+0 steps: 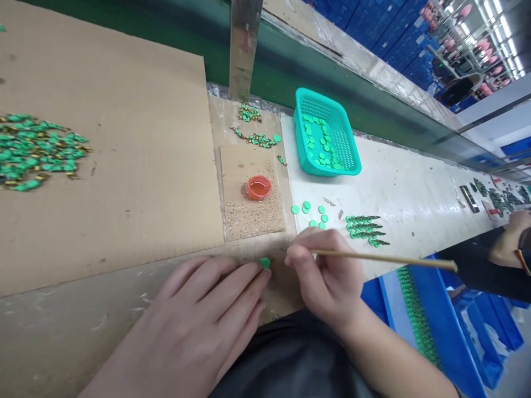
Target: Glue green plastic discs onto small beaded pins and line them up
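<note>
My left hand (219, 309) lies low at the table's front edge, its fingers together, and a small round green disc (265, 263) is gripped at the fingertips. The thumb on that side is hidden. A thin wooden stick (385, 257) is pinched in my right hand (327, 265), its long end pointing right and its working tip concealed by the fingers. Just beyond both hands, a small red cup (259, 188) of liquid stands on a speckled cardboard piece (253, 221). Several loose green discs (321, 210) lie past my right hand.
A turquoise basket (352, 149) holds more discs. Rows of green discs with dark pointed pieces (365, 229) lie on the white surface. Small green-and-gold pieces (37, 149) are heaped left, with smaller piles (259, 140) behind the cup. A metal post (244, 50) rises behind; another person's arm (510, 237) is right.
</note>
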Motion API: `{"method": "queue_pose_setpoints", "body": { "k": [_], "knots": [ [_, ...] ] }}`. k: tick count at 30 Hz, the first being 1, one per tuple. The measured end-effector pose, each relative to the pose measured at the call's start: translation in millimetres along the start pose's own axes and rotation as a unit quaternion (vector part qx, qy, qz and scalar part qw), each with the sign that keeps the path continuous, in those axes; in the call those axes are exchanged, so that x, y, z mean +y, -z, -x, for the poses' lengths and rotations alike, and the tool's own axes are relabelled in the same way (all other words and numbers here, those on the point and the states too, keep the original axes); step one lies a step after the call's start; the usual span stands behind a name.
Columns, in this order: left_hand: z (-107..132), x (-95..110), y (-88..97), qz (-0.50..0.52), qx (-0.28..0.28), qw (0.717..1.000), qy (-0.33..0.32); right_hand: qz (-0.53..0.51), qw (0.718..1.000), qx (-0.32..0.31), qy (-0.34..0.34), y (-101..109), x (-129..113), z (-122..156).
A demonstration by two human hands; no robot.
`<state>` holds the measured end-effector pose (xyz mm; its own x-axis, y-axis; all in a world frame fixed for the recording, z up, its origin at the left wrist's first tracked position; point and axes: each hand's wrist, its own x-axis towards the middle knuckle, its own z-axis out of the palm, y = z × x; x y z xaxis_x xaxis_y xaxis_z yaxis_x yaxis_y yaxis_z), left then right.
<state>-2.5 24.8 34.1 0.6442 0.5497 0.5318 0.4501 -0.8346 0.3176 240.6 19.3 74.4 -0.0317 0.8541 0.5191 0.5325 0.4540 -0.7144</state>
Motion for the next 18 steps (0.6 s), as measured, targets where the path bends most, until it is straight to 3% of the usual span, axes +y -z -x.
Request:
{"method": "queue_pose_setpoints", "body": {
  "k": [4,18],
  "knots": [
    [0.9,0.1,-3.5,-0.002,-0.009,1.0,0.006,0.007,1.0,-0.007,-0.006,-4.2,0.7,25.2],
    [1.7,1.3,-1.2,-0.008,-0.023,1.0,0.008,0.024,0.999,-0.038,-0.024,-5.6,2.7,25.3]
  ]
}}
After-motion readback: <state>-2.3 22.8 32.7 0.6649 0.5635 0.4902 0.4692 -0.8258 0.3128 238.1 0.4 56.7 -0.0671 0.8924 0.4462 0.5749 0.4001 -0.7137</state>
